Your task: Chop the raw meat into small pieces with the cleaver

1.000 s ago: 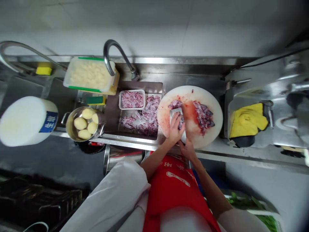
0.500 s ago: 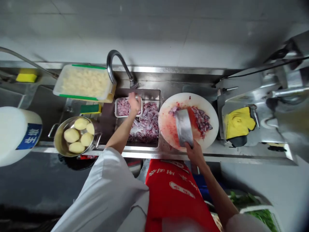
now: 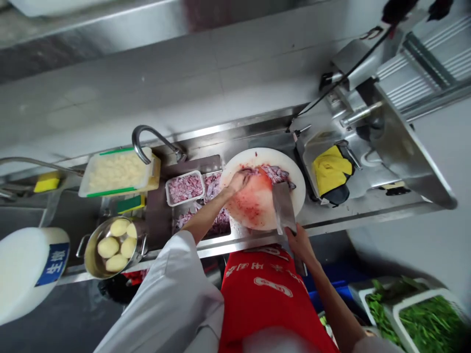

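On the round white chopping board (image 3: 239, 211) lies a row of dark pink chopped raw meat (image 3: 274, 172), with red stains around it. At the row's left end my left hand (image 3: 238, 182) has its fingers curled on some of the meat; the fingertips are partly hidden. A broad-bladed cleaver (image 3: 282, 203) is in my right hand (image 3: 297, 241), closed round the handle. Its blade is over the board's right part, just below the meat. Left of the board, a white tray (image 3: 203, 189) of finely chopped meat rests in the sink, beside more loose pieces (image 3: 221, 220).
A curved tap (image 3: 138, 142) rises behind the sink. Farther left are a lidded container of pale pieces (image 3: 117, 169), a pot (image 3: 88, 257) of peeled potatoes, a sponge (image 3: 130, 203) and a white bucket (image 3: 25, 269). A yellow cloth (image 3: 329, 169) lies right of the board.
My left hand has moved right from the white tray to the meat on the board. The cleaver has shifted to the board's right side, below the meat. The view has tilted.
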### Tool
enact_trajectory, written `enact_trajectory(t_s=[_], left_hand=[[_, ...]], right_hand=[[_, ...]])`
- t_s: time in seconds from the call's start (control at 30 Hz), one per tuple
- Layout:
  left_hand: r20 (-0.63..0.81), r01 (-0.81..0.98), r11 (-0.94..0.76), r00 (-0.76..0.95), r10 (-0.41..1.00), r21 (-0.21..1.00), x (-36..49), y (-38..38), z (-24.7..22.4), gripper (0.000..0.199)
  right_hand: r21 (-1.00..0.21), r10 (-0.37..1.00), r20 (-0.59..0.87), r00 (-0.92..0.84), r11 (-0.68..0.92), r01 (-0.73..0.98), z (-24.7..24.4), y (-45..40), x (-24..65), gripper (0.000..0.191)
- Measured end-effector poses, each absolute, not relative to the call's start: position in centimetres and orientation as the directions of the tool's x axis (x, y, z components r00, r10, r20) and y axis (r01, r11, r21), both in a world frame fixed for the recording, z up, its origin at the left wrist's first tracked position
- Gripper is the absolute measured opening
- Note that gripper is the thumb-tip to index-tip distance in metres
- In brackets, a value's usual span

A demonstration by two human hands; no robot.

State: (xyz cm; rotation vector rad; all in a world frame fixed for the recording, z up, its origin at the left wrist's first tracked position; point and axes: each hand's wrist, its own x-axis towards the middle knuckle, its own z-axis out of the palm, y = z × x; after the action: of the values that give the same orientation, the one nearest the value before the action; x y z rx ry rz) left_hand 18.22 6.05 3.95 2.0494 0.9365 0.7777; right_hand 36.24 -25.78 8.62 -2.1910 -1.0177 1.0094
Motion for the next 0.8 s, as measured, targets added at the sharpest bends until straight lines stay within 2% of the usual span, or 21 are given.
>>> enact_trajectory(t_s=[0.1,0.17,0.23,0.33,0.47,0.6,0.7,0.8], left_hand=[[-0.036,0.245,-0.089,0.466,0.884,0.965,19.8,4.0,5.0,0.028],[-0.155,0.146,0.105,0.394,0.906,0.984,20.1,2.0,4.9,0.033],[-0.248,0.138,0.213,0.332,0.910,0.967,19.5,-0.3,4.1,0.034],[-0.315,0.315,0.243,0.204,0.927,0.918,17.5,-3.9,2.6,0.032],[-0.222,0.483,0.170,0.051,0.974,0.859,15.2,-7.2,2.0,0.040],[-0.161,0.443,0.159,-0.034,0.986,0.883,14.6,-8.5,3.1,0.027],[-0.179,0.419,0.202,-0.093,0.979,0.885,14.5,-8.9,3.5,0.015],[-0.175,0.443,0.220,-0.141,0.974,0.869,14.1,-9.1,3.3,0.012]], right_hand=[[-0.688,0.829,-0.383,0.408,-0.550,0.473,8.0,-25.6,37.7,0.025],[-0.640,0.831,-0.401,0.385,-0.555,0.531,7.9,-25.4,38.9,0.025],[-0.573,0.837,-0.420,0.352,-0.545,0.612,8.0,-25.0,40.1,0.024],[-0.454,0.848,-0.446,0.286,-0.490,0.744,8.8,-24.0,41.0,0.025],[-0.379,0.867,-0.461,0.190,-0.386,0.841,10.8,-21.6,39.2,0.032],[-0.355,0.894,-0.442,0.068,-0.244,0.902,12.4,-17.9,35.5,0.038],[-0.305,0.893,-0.450,-0.013,-0.140,0.942,12.2,-14.8,33.5,0.043],[-0.242,0.874,-0.484,-0.043,-0.087,0.966,11.4,-12.6,33.3,0.045]])
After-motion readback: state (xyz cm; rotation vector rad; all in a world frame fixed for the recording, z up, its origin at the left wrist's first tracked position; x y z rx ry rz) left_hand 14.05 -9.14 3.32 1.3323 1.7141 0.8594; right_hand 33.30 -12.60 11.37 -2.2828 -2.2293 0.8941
